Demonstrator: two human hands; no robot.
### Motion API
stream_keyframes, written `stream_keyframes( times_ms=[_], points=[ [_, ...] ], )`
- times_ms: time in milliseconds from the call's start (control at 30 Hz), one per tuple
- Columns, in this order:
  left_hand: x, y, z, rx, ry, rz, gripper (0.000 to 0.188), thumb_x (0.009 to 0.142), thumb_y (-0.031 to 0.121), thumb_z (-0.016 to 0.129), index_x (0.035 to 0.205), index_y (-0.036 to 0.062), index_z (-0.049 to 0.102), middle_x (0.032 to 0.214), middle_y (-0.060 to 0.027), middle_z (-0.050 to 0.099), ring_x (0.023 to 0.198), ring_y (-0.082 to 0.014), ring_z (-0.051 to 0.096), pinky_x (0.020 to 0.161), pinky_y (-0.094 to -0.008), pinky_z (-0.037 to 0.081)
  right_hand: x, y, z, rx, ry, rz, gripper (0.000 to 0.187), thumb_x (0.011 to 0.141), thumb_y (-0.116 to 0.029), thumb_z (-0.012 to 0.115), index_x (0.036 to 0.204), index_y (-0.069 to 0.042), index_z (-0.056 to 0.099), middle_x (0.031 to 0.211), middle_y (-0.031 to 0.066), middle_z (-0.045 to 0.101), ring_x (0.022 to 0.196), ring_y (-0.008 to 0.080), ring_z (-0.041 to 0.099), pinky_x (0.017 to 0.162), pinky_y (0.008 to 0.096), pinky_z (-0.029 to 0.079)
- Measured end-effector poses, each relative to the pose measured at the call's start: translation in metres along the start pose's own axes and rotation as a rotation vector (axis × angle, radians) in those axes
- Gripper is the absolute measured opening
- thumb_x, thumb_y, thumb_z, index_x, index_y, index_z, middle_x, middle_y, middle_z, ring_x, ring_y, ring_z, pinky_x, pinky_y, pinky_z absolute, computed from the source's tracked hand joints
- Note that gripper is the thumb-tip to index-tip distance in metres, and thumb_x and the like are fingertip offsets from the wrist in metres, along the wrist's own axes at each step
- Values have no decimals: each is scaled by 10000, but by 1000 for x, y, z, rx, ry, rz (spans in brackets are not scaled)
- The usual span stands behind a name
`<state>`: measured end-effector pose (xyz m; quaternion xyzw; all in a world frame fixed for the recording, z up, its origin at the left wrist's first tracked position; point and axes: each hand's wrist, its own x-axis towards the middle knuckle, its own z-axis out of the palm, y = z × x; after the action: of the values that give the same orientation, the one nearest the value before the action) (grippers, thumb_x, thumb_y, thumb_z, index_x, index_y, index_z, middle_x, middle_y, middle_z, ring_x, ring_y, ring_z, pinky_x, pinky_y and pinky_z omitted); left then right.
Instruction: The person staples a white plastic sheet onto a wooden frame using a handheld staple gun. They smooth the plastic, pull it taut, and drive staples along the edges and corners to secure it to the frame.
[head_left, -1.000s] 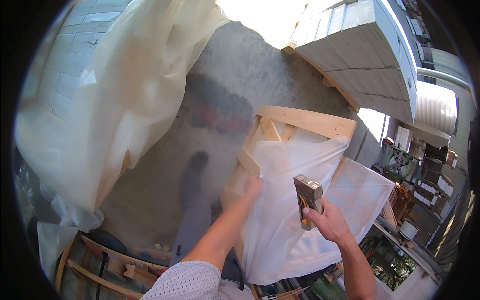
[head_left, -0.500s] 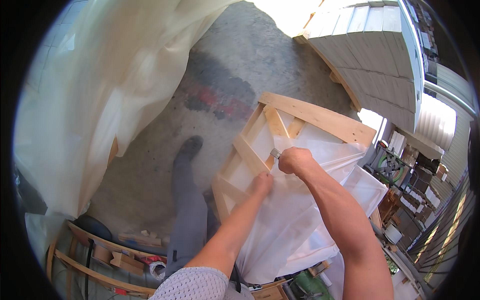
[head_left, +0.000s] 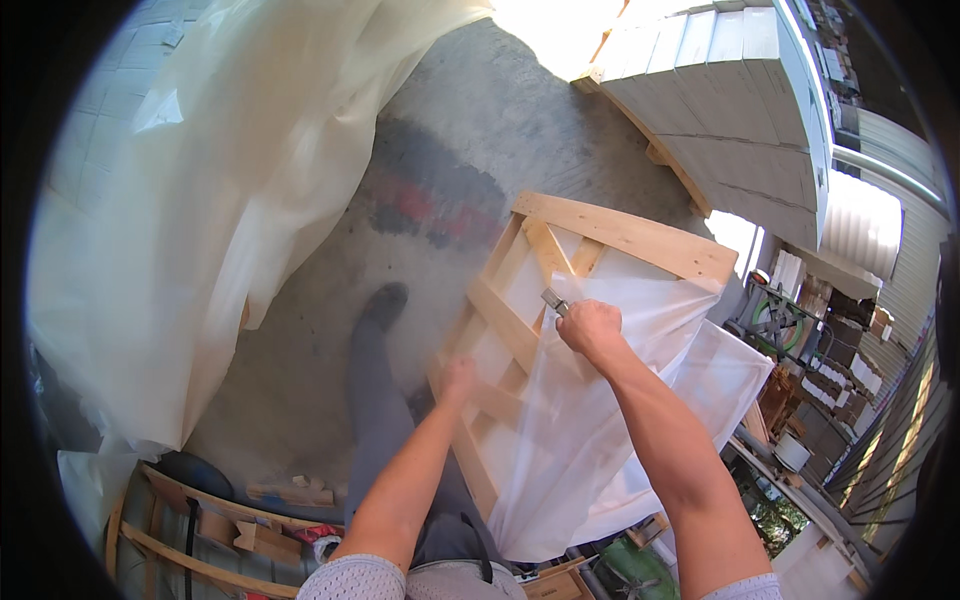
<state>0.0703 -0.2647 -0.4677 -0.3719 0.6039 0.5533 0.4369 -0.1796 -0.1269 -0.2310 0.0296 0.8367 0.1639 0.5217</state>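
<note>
My right hand (head_left: 590, 326) is closed around a hand tool with a squared metal head (head_left: 554, 301), held above the slatted wooden frame (head_left: 625, 236). Its handle is mostly hidden in my fist, so its exact kind does not show. Translucent plastic sheeting (head_left: 590, 430) drapes over the frame's right and near parts, its edge running below the tool. Over the frame's left rail, my left hand (head_left: 460, 378) is blurred. Whether its fingers hold anything cannot be made out. Bare diagonal slats (head_left: 505, 325) show between the two hands.
More plastic sheeting (head_left: 240, 190) hangs in folds at the left. Grey-white boxes (head_left: 735, 120) stand stacked on a pallet at the far right. Near left lies a wooden rack (head_left: 190, 565); a green machine part (head_left: 635, 572) sits by the frame's near end. My leg (head_left: 375, 400) stands on concrete.
My left hand has moved left, from the middle slats to the left rail. The sheeting's left part has shifted right, baring more slats. My right hand keeps the tool, its head turned slightly.
</note>
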Motion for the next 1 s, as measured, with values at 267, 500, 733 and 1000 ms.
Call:
stream_keyframes(
  times_ms=[267, 500, 733, 1000],
  points=[
    [-76, 26, -127, 11, -79, -201, 231, 970, 267, 520, 919, 53, 590, 706, -76, 604, 497, -151, 548, 445, -308, 456, -147, -60, 18, 806, 206, -240, 379, 910, -362, 581, 1060, -15, 600, 997, 236, 657, 936, 435, 634, 821, 491, 499],
    [-102, 47, -213, 183, -20, -111, 247, 966, 280, 509, 969, 45, 586, 727, -103, 613, 511, -192, 576, 466, -337, 500, -296, -87, 130, 1010, -54, -380, 436, 934, -370, 560, 1086, 39, 558, 994, 263, 667, 939, 425, 656, 826, 489, 517],
    [-131, 74, -239, 440, -44, 146, 239, 956, 282, 514, 916, 50, 555, 691, -84, 577, 474, -209, 549, 450, -362, 498, -408, -73, 284, 1408, 62, -216, 467, 930, -413, 561, 1200, -32, 565, 1067, 224, 657, 1013, 410, 621, 873, 473, 489],
    [-341, 66, -83, 571, -249, 810, 195, 961, 176, 518, 872, 17, 586, 696, -56, 584, 551, -138, 570, 498, -280, 479, -531, -127, 540, 2109, 220, 20, 471, 885, -411, 616, 1159, -28, 596, 996, 162, 679, 924, 286, 645, 839, 399, 490]
  ],
)
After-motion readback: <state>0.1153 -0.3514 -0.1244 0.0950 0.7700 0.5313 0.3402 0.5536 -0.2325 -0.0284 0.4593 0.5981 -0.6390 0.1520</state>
